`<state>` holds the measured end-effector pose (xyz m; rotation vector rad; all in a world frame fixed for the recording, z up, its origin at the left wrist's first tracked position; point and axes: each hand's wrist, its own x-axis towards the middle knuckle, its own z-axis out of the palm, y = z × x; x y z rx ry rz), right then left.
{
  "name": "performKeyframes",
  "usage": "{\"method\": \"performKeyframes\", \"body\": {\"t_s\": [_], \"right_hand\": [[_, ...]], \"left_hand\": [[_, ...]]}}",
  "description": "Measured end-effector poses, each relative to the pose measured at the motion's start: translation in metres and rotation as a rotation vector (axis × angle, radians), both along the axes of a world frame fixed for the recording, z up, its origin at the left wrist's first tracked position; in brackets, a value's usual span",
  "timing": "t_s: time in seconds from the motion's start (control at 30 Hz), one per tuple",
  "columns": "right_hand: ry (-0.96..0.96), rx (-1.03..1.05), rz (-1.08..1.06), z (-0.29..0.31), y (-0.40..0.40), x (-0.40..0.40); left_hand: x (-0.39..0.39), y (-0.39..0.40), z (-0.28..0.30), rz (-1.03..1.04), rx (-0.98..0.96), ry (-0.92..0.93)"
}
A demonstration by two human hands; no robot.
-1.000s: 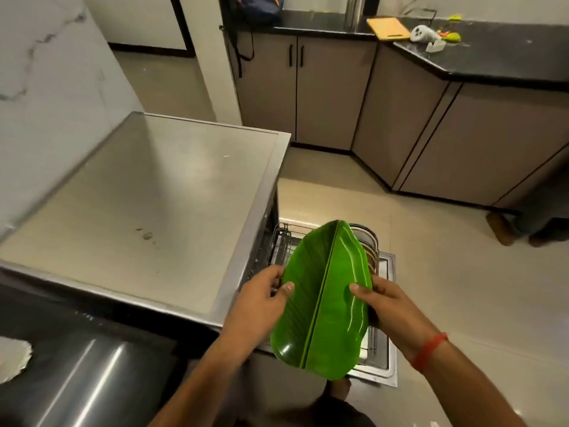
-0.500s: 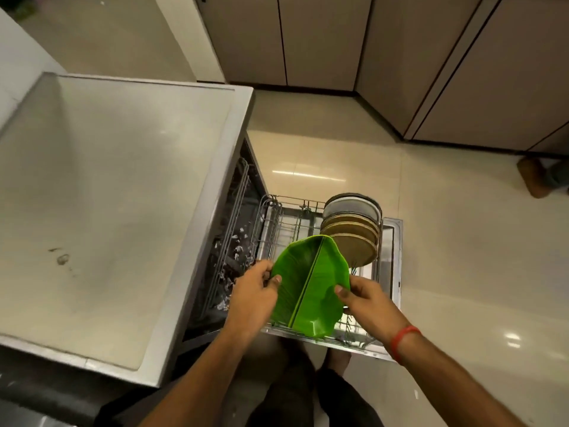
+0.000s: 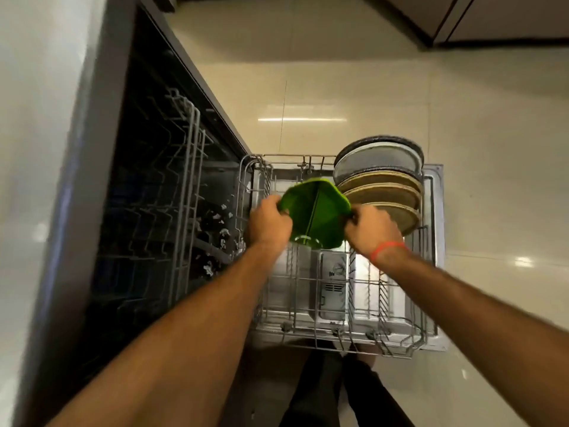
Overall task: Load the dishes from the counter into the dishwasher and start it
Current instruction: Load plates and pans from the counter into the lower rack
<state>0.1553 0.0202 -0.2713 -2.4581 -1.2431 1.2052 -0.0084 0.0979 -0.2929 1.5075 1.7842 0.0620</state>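
Two hands [image 3: 270, 221] [image 3: 371, 228] gripping green plate [image 3: 317, 211], over rack [image 3: 397, 349]

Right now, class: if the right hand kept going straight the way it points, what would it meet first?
Most likely the nearest brown plate standing in the rack. The right hand, gripping the green leaf plate, already sits just beside it, though depth is hard to judge.

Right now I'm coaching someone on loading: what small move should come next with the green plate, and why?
Probably ease the green leaf plate down between the lower rack tines: both the left hand and right hand grip its edges, beside the round plates already racked upright.
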Motion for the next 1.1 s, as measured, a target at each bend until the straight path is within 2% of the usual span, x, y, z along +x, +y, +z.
{"method": "performKeyframes", "body": {"t_s": [0.27, 0.47, 0.67, 0.77, 0.97, 1.1], "right_hand": [[0.034, 0.183, 0.024, -0.066, 0.116, 0.010], [0.036, 0.232, 0.014, -0.092, 0.174, 0.006], [-0.013, 0.206, 0.068, -0.111, 0.194, -0.006], [-0.013, 0.202, 0.077, -0.116, 0.196, -0.009], [-0.018, 0.237, 0.096, -0.122, 0.198, -0.011], [-0.070, 0.300, 0.124, -0.117, 0.195, -0.010]], "left_hand": [[0.013, 0.111, -0.065, 0.194, 0.182, -0.055], [0.009, 0.163, -0.099, 0.272, 0.257, -0.009], [0.003, 0.171, -0.124, 0.470, 0.190, -0.134], [-0.004, 0.167, -0.130, 0.491, 0.126, -0.168], [0.000, 0.160, -0.135, 0.592, 0.232, -0.203], [0.002, 0.156, -0.126, 0.692, 0.256, -0.421]]}}
